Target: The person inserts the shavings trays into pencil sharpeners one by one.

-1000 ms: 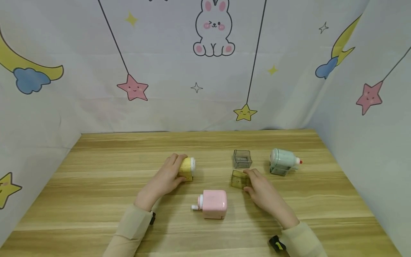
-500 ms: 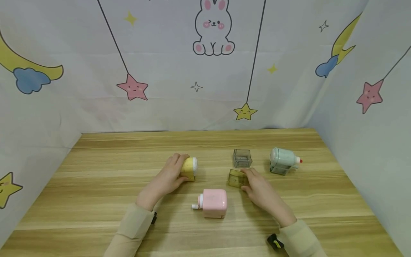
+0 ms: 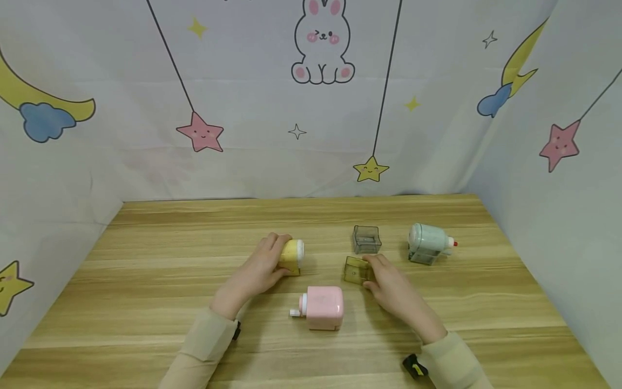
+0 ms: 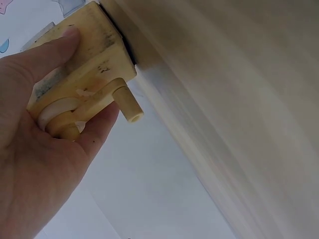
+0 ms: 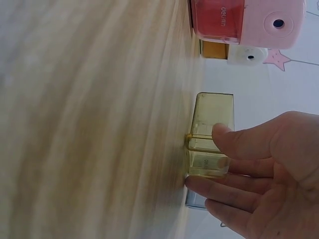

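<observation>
My left hand [image 3: 257, 270] grips a yellow hand-crank pencil sharpener [image 3: 291, 254] by its sides, low over the wooden table. Its crank arm [image 4: 99, 99] points back toward my palm in the left wrist view. A few centimetres to the right, my right hand [image 3: 392, 289] pinches a clear yellow shavings drawer [image 3: 353, 270] between thumb and fingers. The thumb presses on the drawer's side in the right wrist view, where the drawer [image 5: 212, 117] sits at the tabletop. A gap separates the sharpener from the drawer.
A pink crank sharpener [image 3: 324, 308] stands in front, between my arms. Behind the yellow drawer lies a clear grey drawer [image 3: 366, 239]. A mint-green sharpener [image 3: 427, 243] stands further right. Printed cloth [image 3: 252, 162] hangs behind the table [image 3: 170, 232].
My left hand has carried the yellow sharpener a little to the right. The right hand has shifted the yellow drawer slightly left, narrowing the gap. The other things stay put.
</observation>
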A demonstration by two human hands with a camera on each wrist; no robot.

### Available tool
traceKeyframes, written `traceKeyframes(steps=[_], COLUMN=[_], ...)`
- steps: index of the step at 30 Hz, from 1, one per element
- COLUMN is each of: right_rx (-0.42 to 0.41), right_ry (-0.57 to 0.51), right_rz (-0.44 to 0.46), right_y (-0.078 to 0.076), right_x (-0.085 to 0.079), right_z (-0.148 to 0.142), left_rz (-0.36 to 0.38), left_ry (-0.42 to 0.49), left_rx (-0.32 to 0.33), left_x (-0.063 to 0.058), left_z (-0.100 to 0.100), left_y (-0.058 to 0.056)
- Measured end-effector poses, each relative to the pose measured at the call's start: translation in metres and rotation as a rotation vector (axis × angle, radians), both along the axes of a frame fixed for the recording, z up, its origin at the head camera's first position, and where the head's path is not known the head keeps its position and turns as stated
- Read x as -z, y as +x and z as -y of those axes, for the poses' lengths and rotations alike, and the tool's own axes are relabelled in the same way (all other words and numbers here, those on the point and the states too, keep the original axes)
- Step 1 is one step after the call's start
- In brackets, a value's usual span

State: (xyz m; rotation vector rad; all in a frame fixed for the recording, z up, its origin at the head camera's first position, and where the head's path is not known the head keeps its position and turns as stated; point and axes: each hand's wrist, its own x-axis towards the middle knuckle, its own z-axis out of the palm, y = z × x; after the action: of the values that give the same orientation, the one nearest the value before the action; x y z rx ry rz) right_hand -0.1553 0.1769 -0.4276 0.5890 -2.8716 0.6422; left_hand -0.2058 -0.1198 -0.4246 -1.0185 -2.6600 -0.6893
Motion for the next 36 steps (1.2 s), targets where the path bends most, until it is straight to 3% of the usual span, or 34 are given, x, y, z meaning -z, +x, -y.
traceKeyframes(steps=[26, 36], right_rx=[-0.015, -0.004], right_ry=[0.007, 0.015], right_rz=[0.024, 0.037], right_y=[-0.003, -0.007], right_x=[-0.003, -0.003], right_z=[0.006, 0.010], left_rz=[0.053, 0.033], left_ry=[-0.030, -0.032], left_rx=[-0.001, 0.012], left_x=[-0.003, -0.001], left_z=[-0.011, -0.014], left_y=[0.000, -0.003])
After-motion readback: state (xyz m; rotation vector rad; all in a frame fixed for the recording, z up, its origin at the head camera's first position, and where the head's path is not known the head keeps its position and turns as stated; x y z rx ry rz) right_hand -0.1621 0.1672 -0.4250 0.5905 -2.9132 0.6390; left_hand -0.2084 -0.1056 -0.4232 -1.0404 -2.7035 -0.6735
